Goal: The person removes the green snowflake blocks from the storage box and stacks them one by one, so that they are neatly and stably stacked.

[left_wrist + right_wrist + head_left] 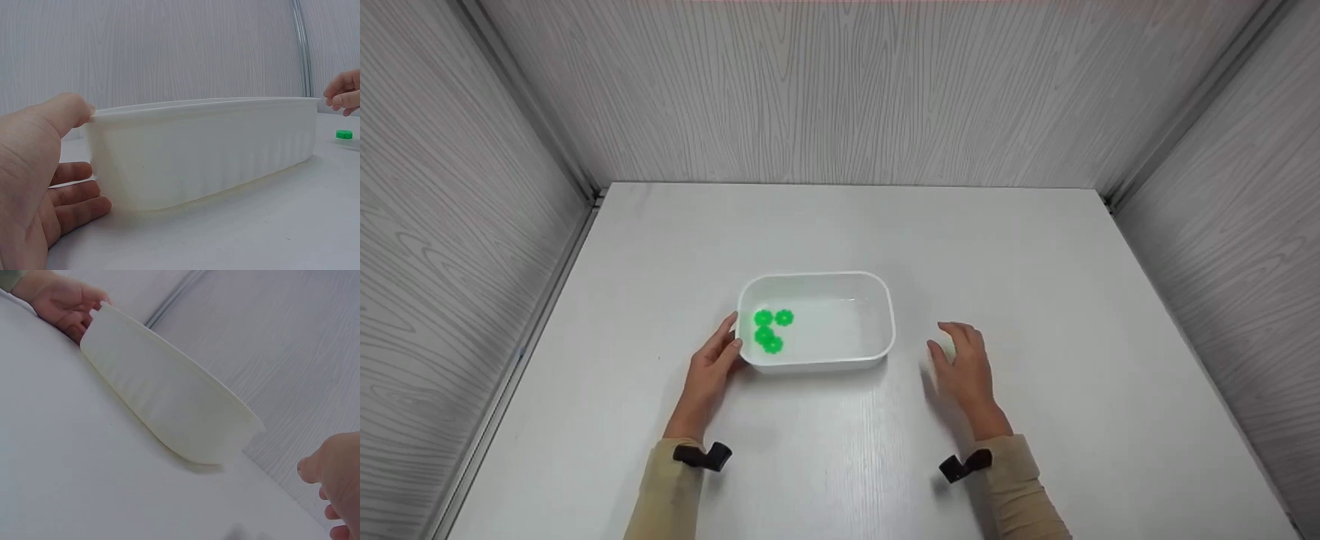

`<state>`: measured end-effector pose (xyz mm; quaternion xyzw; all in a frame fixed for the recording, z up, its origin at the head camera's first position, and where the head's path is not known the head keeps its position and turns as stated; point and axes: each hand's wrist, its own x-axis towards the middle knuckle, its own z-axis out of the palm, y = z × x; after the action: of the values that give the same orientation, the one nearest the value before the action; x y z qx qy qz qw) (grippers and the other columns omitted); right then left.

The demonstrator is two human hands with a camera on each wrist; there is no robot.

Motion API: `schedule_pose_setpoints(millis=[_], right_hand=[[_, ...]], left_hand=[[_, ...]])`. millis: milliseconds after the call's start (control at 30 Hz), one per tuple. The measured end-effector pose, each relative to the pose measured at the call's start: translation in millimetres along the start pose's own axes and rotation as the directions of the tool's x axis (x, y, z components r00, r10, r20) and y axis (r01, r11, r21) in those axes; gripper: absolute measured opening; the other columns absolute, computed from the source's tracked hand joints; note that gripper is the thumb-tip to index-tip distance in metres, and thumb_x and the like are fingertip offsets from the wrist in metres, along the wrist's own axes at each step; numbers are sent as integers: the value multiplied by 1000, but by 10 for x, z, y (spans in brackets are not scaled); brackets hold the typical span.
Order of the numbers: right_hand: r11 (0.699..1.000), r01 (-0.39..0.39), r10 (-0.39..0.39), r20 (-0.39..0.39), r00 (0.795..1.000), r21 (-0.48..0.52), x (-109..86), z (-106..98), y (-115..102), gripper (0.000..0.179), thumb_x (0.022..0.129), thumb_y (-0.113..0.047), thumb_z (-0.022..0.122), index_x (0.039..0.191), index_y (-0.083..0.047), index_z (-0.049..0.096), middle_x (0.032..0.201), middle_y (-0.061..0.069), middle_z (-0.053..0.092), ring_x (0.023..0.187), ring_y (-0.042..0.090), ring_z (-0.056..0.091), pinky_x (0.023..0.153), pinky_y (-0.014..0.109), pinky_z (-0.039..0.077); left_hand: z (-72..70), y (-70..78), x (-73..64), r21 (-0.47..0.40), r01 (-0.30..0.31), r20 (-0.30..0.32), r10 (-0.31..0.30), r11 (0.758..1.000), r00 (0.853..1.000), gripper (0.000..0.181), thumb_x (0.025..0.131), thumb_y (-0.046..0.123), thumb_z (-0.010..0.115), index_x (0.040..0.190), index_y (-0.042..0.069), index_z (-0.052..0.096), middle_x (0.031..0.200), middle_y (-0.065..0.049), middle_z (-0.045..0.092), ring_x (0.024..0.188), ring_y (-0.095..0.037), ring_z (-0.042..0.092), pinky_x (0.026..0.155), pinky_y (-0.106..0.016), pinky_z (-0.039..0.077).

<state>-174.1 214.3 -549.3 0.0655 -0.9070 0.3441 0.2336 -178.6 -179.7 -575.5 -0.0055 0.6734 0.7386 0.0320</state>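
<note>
A white plastic tub [832, 360] with rounded corners stands on the table. Several small green flower-shaped pieces [784, 317] lie inside it at the left end. My left hand [712, 375] holds that end, with the thumb at the rim and the other fingers against the outer wall below. To the right of the tub my right hand [966, 373] is over the table, apart from the tub, its fingers loosely curved. Another green piece [344, 134] shows on the table just below the right hand in the left wrist view; in the head view the hand covers it.
The white tabletop [1035, 262] extends around the tub on all sides. Wood-grain panels [847, 90] rise at the back, left and right. A black strap with a small camera [703, 455] sits on each sleeve cuff.
</note>
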Motion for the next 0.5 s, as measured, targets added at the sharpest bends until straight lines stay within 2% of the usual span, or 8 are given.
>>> schedule_pose_setpoints(millis=[267,400,500], right_hand=[[992,128,-128,-13,992,16,95,85,-171,33,82,-9,71,113,-1,62,109,14,57,105,29,52,88,42,46],[988,153,-153,5,988,19,122,122,-256,35,82,-10,71,114,-1,60,110,13,57,106,28,52,89,41,46],[987,159,-159,24,987,12,151,144,-337,35,83,-12,70,116,-3,60,112,12,57,107,27,51,90,39,46]], left_hand=[[6,0,1,0,4,-5,-4,1000,1000,51,91,39,58,139,36,42,133,-6,51,121,-18,48,95,-28,43],[10,25,-13,-26,16,5,-16,1000,1000,50,92,34,57,140,35,41,132,-8,51,120,-19,49,96,-28,43],[23,98,-47,-36,22,25,-21,999,999,50,95,28,54,142,31,39,135,-11,48,122,-22,47,97,-30,42]])
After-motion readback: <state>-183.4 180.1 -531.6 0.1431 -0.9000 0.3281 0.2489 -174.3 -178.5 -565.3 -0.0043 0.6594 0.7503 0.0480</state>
